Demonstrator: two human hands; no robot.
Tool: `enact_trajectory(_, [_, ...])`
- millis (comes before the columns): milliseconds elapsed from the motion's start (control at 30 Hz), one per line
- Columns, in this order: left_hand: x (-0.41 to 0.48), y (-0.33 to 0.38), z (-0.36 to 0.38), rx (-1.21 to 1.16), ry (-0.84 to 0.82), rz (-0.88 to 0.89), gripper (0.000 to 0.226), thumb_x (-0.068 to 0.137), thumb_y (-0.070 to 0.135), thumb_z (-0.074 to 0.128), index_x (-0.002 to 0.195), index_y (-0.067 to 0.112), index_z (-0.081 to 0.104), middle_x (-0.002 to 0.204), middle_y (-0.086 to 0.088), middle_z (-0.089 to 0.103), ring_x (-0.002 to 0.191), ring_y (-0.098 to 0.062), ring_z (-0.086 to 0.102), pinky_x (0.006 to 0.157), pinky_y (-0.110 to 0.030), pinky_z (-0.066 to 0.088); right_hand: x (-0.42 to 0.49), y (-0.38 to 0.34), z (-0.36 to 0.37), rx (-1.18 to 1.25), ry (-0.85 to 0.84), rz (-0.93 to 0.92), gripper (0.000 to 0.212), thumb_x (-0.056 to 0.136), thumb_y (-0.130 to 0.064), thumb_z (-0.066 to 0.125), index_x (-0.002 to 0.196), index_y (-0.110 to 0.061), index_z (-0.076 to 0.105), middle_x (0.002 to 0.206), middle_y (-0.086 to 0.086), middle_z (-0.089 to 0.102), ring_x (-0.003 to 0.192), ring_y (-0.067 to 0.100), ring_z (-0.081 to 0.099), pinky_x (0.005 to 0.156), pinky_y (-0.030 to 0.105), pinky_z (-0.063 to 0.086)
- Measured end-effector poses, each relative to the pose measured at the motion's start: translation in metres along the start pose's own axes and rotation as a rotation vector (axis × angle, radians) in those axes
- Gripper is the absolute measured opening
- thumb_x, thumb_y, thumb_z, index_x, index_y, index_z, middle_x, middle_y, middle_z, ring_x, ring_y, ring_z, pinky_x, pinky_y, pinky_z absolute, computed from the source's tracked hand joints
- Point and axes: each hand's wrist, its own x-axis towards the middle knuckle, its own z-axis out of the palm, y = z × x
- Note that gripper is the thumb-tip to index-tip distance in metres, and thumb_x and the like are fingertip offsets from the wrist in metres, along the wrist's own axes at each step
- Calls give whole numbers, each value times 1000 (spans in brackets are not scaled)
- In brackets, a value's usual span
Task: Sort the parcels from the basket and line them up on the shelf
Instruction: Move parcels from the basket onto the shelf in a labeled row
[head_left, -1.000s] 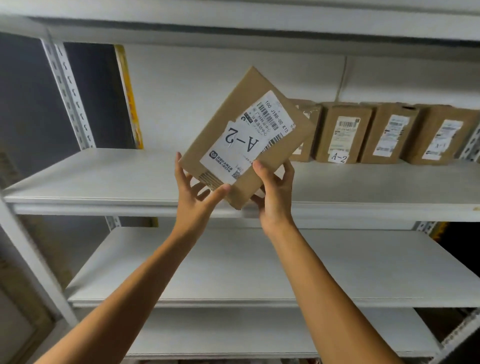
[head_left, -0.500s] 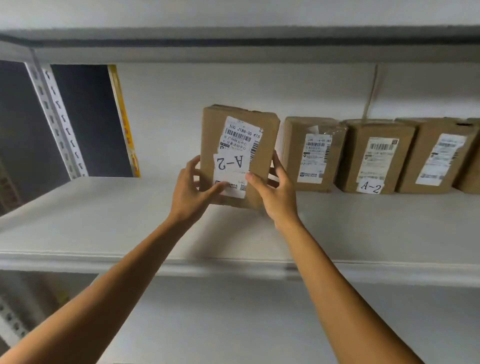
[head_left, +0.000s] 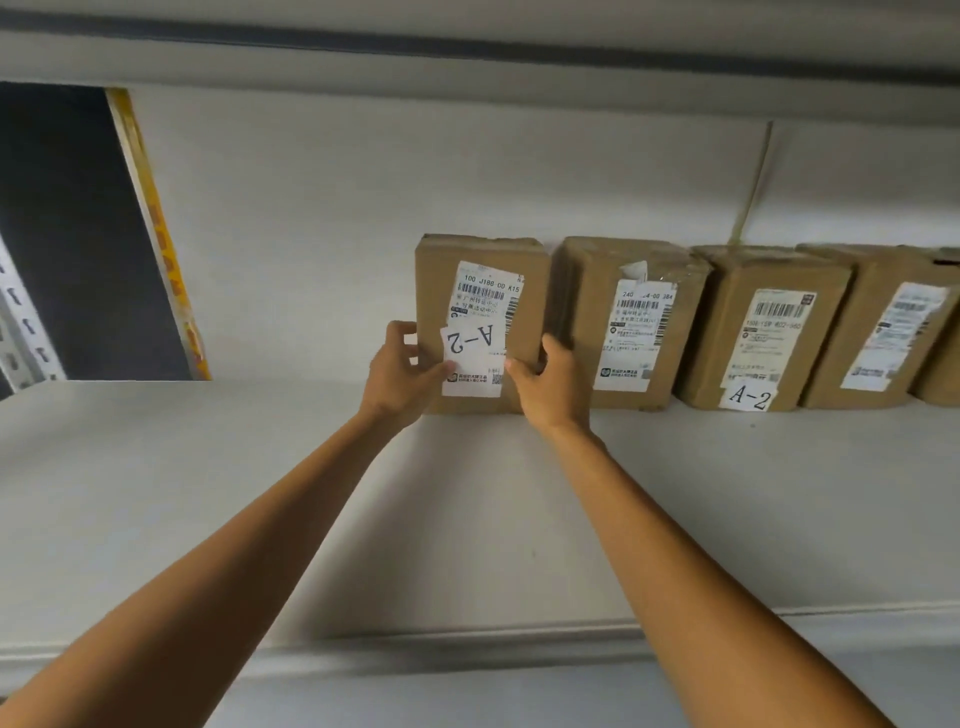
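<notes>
Both hands, left hand (head_left: 397, 371) and right hand (head_left: 550, 384), grip my A-2 parcel (head_left: 480, 291) by its sides, standing it upright on the shelf (head_left: 467, 519) beside the row.

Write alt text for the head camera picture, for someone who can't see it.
Two bare hands, the left hand and the right hand, grip the sides of a brown cardboard parcel standing upright on a white shelf, at the left end of a row of similar labelled parcels against the back wall. Its A-2 sticker reads upside down.
</notes>
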Motion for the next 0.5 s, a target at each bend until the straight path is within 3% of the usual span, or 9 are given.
enact_trajectory(100, [15, -9, 2, -8, 20, -34, 49, 80, 17, 75, 121, 10, 49, 111, -5, 63, 93, -23, 66, 79, -38, 56, 6, 4, 12, 27, 30, 36, 22, 90, -20, 66, 107, -7, 65, 108, 10, 71, 98, 26, 66, 86, 32, 52])
enact_trajectory(200, [17, -12, -1, 74, 92, 58, 45, 79, 23, 76, 118, 10, 59, 104, 1, 67, 100, -20, 64, 84, -31, 51, 8, -1, 18, 44, 66, 57, 18, 91, -18, 63, 103, -4, 63, 104, 14, 71, 87, 19, 61, 81, 29, 50])
enact_trajectory(300, [15, -19, -1, 41, 76, 82, 41, 78, 27, 76, 116, 16, 65, 105, 1, 71, 90, -16, 67, 83, -34, 54, 4, -3, 24, 39, 94, 62, 7, 92, -17, 62, 96, -13, 59, 97, 11, 68, 83, 16, 57, 79, 27, 47])
enact_trajectory(367, [13, -20, -3, 0, 53, 82, 38, 79, 24, 74, 116, 19, 65, 103, 3, 72, 83, -14, 68, 81, -36, 56, 4, -4, 24, 18, 82, 79, 9, 93, -20, 62, 97, -13, 58, 102, 11, 68, 88, 21, 61, 82, 29, 48])
enact_trajectory(500, [14, -18, -20, -10, -102, 69, 44, 92, 19, 60, 135, 18, 53, 120, 2, 64, 83, -4, 63, 70, -6, 48, 5, -17, 11, -10, -3, 167, 16, 90, -23, 64, 94, -8, 58, 101, 10, 68, 91, 25, 64, 84, 38, 53])
